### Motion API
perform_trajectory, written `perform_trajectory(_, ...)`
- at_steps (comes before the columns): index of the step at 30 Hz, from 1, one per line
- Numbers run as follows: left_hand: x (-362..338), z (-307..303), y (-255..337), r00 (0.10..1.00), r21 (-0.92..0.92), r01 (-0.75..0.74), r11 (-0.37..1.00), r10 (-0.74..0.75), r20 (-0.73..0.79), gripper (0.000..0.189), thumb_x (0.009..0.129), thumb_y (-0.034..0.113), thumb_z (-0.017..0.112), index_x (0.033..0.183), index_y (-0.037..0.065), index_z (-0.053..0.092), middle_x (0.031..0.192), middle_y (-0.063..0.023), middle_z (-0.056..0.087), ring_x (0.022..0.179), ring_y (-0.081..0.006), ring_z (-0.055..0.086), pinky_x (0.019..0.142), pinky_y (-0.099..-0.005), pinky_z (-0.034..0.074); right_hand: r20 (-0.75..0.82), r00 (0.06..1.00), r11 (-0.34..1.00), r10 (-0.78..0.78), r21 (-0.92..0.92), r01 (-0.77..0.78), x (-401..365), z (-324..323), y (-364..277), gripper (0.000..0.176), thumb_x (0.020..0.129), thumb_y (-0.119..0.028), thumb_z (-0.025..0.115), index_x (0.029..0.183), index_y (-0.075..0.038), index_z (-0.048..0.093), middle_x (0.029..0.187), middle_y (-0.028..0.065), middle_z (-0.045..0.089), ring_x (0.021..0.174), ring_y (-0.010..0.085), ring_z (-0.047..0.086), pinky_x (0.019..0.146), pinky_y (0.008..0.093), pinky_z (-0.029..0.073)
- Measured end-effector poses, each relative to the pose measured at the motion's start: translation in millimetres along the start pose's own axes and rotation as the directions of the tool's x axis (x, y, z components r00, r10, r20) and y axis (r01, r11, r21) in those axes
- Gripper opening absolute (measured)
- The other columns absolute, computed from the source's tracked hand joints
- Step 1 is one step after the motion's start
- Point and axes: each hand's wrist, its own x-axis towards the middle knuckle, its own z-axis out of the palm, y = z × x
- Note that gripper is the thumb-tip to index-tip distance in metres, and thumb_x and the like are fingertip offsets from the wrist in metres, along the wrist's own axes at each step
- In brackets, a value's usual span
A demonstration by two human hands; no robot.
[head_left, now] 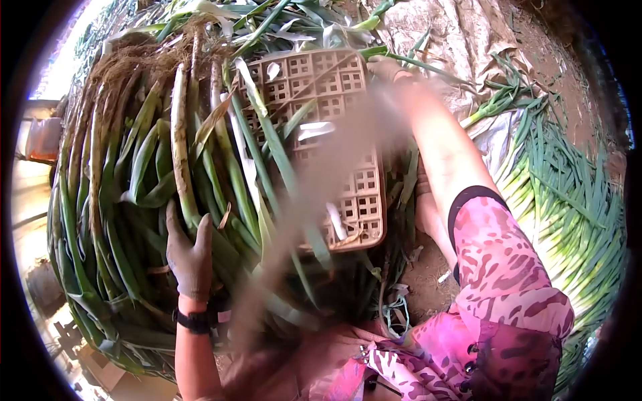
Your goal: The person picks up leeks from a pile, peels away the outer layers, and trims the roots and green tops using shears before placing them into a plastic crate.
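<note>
My left hand [188, 257], in a grey-brown glove with a dark band at the wrist, lies over the leek pile at the left. Its thumb and fingers are spread in a V. A thick leek [179, 140] with a soiled pale stalk runs down into that V. My right hand [394, 100] is far forward past the crate's upper right corner, smeared by motion. From it a long brownish blurred streak [314, 194] slants down toward my lap, and I cannot tell what it is. Loose green leaves cross the tan plastic crate [374, 214] between the hands.
Unpeeled leeks [87, 194] with brown roots are heaped at the left. Cleaned leeks [562, 207] lie bundled at the right. A dirty pale sheet [448, 33] covers soil at the back. My pink patterned clothing [495, 260] fills the lower right.
</note>
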Motion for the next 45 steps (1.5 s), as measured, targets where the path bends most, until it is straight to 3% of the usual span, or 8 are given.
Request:
perform_trajectory(7,4.0,3.2,-0.1,0.993,-0.104,0.094,0.990,-0.086,0.082,0.071,0.091,0.025,0.073,0.146,-0.005,0.041,0.127,-0.0252,0.064,0.114,-0.0305,0.064,0.099,-0.0359,0.047,-0.151,0.926,0.904,-0.347,0.209,0.373,-97.8,-44.1,-43.3,0.018,0.088,-0.017,0.074,0.097,-0.002,0.070,0.077,0.0076,0.068,0.060,0.0158,0.060,0.056,0.0302,0.048)
perform_trajectory(10,4.9,-6.5,13.3,0.974,-0.040,0.184,0.982,-0.177,0.138,0.075,0.090,0.028,0.074,0.147,-0.005,0.040,0.129,-0.0264,0.063,0.116,-0.0314,0.063,0.098,-0.0361,0.048,0.029,0.992,0.615,-0.119,0.787,0.051,-71.8,-98.1,-59.9,0.036,0.091,-0.025,0.074,0.115,0.000,0.066,0.101,0.0082,0.071,0.086,0.0151,0.068,0.071,0.0283,0.055)
perform_trajectory(16,-26.5,-3.7,68.2,0.979,0.411,-0.202,0.889,0.199,0.052,0.070,0.084,0.033,0.076,0.137,-0.004,0.050,0.138,-0.0336,0.048,0.126,-0.0491,0.049,0.107,-0.0487,0.042,-0.007,0.840,0.692,-0.543,0.563,0.452,-229.6,-233.7,-229.3,0.051,0.099,-0.018,0.063,0.143,0.000,0.047,0.134,0.0110,0.056,0.115,0.0169,0.062,0.095,0.0309,0.053)
perform_trajectory(20,-46.4,-31.9,156.0,0.917,-0.418,0.224,0.880,-0.045,0.396,0.055,0.097,0.039,0.066,0.127,-0.006,0.058,0.121,-0.0201,0.065,0.112,-0.0299,0.063,0.099,-0.0376,0.048,0.068,0.640,0.557,-0.766,0.568,0.606,-323.7,-259.3,-305.9,0.053,0.100,-0.041,0.060,0.135,-0.002,0.055,0.124,0.0110,0.063,0.111,0.0209,0.064,0.091,0.0321,0.055)
perform_trajectory(25,-51.8,-10.0,133.8,0.802,-0.858,0.256,0.445,0.398,0.445,0.070,0.100,0.054,0.052,0.139,-0.004,0.050,0.125,-0.0162,0.063,0.111,-0.0276,0.062,0.100,-0.0391,0.048,0.229,0.326,0.388,-0.917,0.332,0.860,-439.5,-191.6,-321.9,0.035,0.094,-0.024,0.068,0.116,0.002,0.062,0.122,0.0146,0.060,0.101,0.0248,0.064,0.087,0.0360,0.055)
perform_trajectory(34,-148.7,22.4,87.4,0.766,-0.767,0.533,0.359,0.182,0.617,0.044,0.098,0.034,0.064,0.126,0.000,0.061,0.105,-0.0078,0.069,0.088,-0.0179,0.063,0.079,-0.0324,0.052,0.676,0.410,0.679,-0.612,0.182,0.711,-646.3,-42.8,-240.3,0.033,0.087,-0.033,0.062,0.098,-0.003,0.065,0.093,0.0197,0.068,0.086,0.0407,0.066,0.077,0.0456,0.053)
perform_trajectory(37,-166.5,-20.7,67.1,0.839,-0.298,0.224,0.928,-0.028,0.543,0.042,0.097,0.033,0.066,0.122,0.000,0.064,0.102,-0.0069,0.070,0.084,-0.0177,0.062,0.078,-0.0335,0.052,0.662,0.447,0.661,-0.602,0.100,0.743,-683.4,-56.3,-201.2,0.034,0.087,-0.033,0.061,0.105,-0.005,0.065,0.106,0.0197,0.064,0.093,0.0402,0.066,0.080,0.0463,0.054)
perform_trajectory(45,-211.6,-66.1,31.2,0.773,-0.660,0.623,0.420,-0.204,0.600,0.038,0.099,0.033,0.061,0.119,0.001,0.066,0.092,-0.0006,0.066,0.075,-0.0091,0.059,0.067,-0.0243,0.048,0.437,0.852,0.875,-0.289,-0.239,0.420,-692.1,-157.7,-157.7,0.044,0.093,-0.038,0.061,0.112,0.001,0.066,0.103,0.0246,0.069,0.098,0.0402,0.067,0.086,0.0440,0.053)
